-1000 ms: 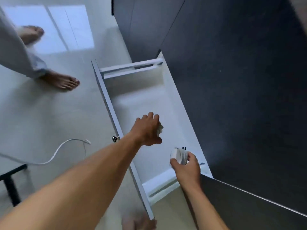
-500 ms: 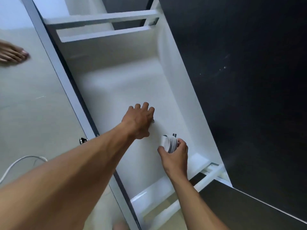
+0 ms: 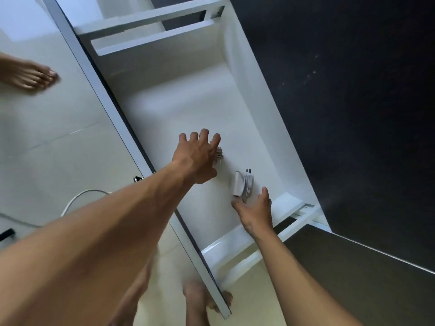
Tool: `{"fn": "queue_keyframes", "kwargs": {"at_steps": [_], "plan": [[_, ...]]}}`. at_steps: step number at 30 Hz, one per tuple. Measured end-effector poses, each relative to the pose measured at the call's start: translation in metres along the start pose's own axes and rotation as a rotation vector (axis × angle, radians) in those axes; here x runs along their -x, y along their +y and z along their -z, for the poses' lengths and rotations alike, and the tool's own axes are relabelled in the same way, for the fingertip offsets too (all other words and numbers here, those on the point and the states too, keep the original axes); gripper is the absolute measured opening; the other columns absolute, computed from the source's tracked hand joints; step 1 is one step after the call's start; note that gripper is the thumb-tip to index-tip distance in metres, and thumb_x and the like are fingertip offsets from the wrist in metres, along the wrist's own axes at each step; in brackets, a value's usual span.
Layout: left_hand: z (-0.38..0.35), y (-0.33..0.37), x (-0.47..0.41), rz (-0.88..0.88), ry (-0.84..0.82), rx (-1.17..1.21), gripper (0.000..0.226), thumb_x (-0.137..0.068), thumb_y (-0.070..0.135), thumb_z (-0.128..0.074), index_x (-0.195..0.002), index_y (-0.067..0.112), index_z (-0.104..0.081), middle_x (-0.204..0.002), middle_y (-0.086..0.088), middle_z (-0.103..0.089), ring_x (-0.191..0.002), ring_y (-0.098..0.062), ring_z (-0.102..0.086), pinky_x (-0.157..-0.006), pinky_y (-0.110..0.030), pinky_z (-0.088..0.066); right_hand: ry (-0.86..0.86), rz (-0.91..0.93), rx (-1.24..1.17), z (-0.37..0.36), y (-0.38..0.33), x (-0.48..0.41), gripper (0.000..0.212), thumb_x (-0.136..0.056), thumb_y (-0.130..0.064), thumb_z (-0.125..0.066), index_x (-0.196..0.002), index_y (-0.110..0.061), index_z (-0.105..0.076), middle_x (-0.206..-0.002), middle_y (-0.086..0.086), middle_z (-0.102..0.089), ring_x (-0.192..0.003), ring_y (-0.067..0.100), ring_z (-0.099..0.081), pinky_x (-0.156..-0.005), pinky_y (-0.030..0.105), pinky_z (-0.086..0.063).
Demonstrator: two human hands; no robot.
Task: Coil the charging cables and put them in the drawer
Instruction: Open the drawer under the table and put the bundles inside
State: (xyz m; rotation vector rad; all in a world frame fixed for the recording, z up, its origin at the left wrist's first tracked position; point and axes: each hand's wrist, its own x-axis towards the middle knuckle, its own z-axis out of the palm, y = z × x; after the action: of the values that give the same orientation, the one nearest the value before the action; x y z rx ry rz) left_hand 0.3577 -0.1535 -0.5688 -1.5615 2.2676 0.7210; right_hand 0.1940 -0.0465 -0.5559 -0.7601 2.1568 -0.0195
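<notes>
The white drawer is pulled wide open below me. My left hand reaches into it with its fingers spread over a small coiled cable; only the coil's edge shows under the hand. A white charger with cable wound round it lies on the drawer floor to the right of that coil. My right hand hovers just below the charger with thumb and fingers spread apart, the fingertips at or near its lower end.
The drawer's front panel carries a metal knob. A loose white cable lies on the pale floor at left. Another person's bare foot stands at far left. A dark cabinet fills the right.
My right hand held the wound charger before; now the charger rests on the drawer floor and the fingers have spread. My left hand has spread over its coil. The view has moved closer.
</notes>
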Motion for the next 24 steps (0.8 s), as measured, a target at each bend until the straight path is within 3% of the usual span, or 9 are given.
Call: {"fn": "queue_keyframes", "kwargs": {"at_steps": [3, 5, 8, 11, 14, 17, 20, 22, 24], "plan": [[0.013, -0.003, 0.03, 0.013, 0.03, -0.019, 0.055, -0.091, 0.037, -0.052, -0.137, 0.017, -0.032, -0.132, -0.012, -0.044, -0.119, -0.032, -0.046, -0.1, -0.046, -0.033, -0.006, -0.024, 0.007, 0.013, 0.003, 0.024, 0.081, -0.084, -0.034, -0.065, -0.149, -0.017, -0.019, -0.15, 0.007, -0.033, -0.134, 0.03, -0.037, -0.104, 0.045, -0.039], [0.021, -0.008, 0.049, 0.019, 0.074, -0.022, 0.052, -0.093, 0.038, -0.05, -0.137, 0.015, -0.035, -0.133, -0.012, -0.046, -0.123, -0.032, -0.043, -0.104, -0.048, -0.031, 0.009, -0.02, -0.049, 0.017, -0.006, 0.042, 0.064, -0.088, -0.032, -0.06, -0.143, -0.014, -0.032, -0.144, 0.006, -0.043, -0.127, 0.026, -0.045, -0.095, 0.035, -0.04], [0.034, -0.017, 0.078, 0.032, 0.172, 0.001, 0.054, -0.093, 0.038, -0.052, -0.138, 0.012, -0.038, -0.14, -0.013, -0.044, -0.135, -0.034, -0.032, -0.112, -0.05, -0.024, -0.006, -0.018, -0.188, 0.015, -0.037, 0.075, 0.036, -0.09, -0.025, -0.055, -0.124, -0.013, -0.054, -0.117, 0.002, -0.063, -0.098, 0.019, -0.058, -0.077, 0.025, -0.039], [0.041, -0.022, 0.108, 0.153, 0.262, 0.185, 0.06, -0.089, 0.031, -0.057, -0.141, 0.013, -0.034, -0.151, -0.013, -0.031, -0.143, -0.035, -0.02, -0.115, -0.048, -0.022, -0.092, 0.013, -0.302, 0.0, -0.062, 0.116, 0.016, -0.089, -0.021, -0.052, -0.094, -0.016, -0.067, -0.086, 0.0, -0.068, -0.076, 0.016, -0.062, -0.06, 0.024, -0.044], [0.042, -0.024, 0.132, 0.346, 0.302, 0.372, 0.07, -0.088, 0.028, -0.058, -0.147, 0.011, -0.024, -0.154, -0.019, -0.021, -0.142, -0.038, -0.02, -0.112, -0.048, -0.03, -0.304, -0.191, -0.623, -0.028, -0.069, 0.156, 0.021, -0.091, -0.015, -0.047, -0.077, -0.013, -0.063, -0.068, 0.004, -0.065, -0.057, 0.016, -0.062, -0.052, 0.024, -0.048], [0.043, -0.019, 0.14, 0.431, 0.372, 0.602, 0.073, -0.09, 0.021, -0.054, -0.15, 0.005, -0.015, -0.154, -0.021, -0.015, -0.141, -0.039, -0.021, -0.114, -0.045, -0.032, -0.525, -0.531, -0.997, -0.046, -0.064, 0.188, 0.023, -0.094, -0.008, -0.042, -0.077, -0.003, -0.055, -0.073, 0.014, -0.063, -0.063, 0.021, -0.063, -0.065, 0.031, -0.055], [0.052, -0.011, 0.134, 0.643, 0.426, 0.904, 0.064, -0.097, 0.022, -0.049, -0.149, 0.004, -0.017, -0.15, -0.016, -0.018, -0.132, -0.034, -0.037, -0.107, -0.036, -0.036, -0.53, -0.698, -1.268, -0.043, -0.05, 0.193, 0.026, -0.095, -0.004, -0.039, -0.075, 0.004, -0.052, -0.083, 0.019, -0.061, -0.081, 0.029, -0.063, -0.092, 0.039, -0.05], [0.057, -0.007, 0.124, 0.802, 0.409, 1.016, 0.05, -0.102, 0.027, -0.041, -0.144, 0.003, -0.028, -0.146, -0.015, -0.028, -0.121, -0.031, -0.048, -0.099, -0.033, -0.038, -0.5, -0.758, -1.434, -0.033, -0.045, 0.185, 0.02, -0.094, -0.005, -0.04, -0.094, 0.011, -0.051, -0.092, 0.023, -0.058, -0.096, 0.035, -0.062, -0.098, 0.042, -0.047], [0.061, -0.006, 0.116, 0.888, 0.425, 1.035, 0.047, -0.104, 0.031, -0.034, -0.141, 0.003, -0.035, -0.144, -0.013, -0.034, -0.119, -0.03, -0.05, -0.098, -0.032, -0.037, -0.488, -0.81, -1.565, -0.026, -0.044, 0.177, 0.025, -0.092, -0.006, -0.04, -0.108, 0.012, -0.047, -0.096, 0.026, -0.056, -0.093, 0.039, -0.059, -0.098, 0.043, -0.047]]}}
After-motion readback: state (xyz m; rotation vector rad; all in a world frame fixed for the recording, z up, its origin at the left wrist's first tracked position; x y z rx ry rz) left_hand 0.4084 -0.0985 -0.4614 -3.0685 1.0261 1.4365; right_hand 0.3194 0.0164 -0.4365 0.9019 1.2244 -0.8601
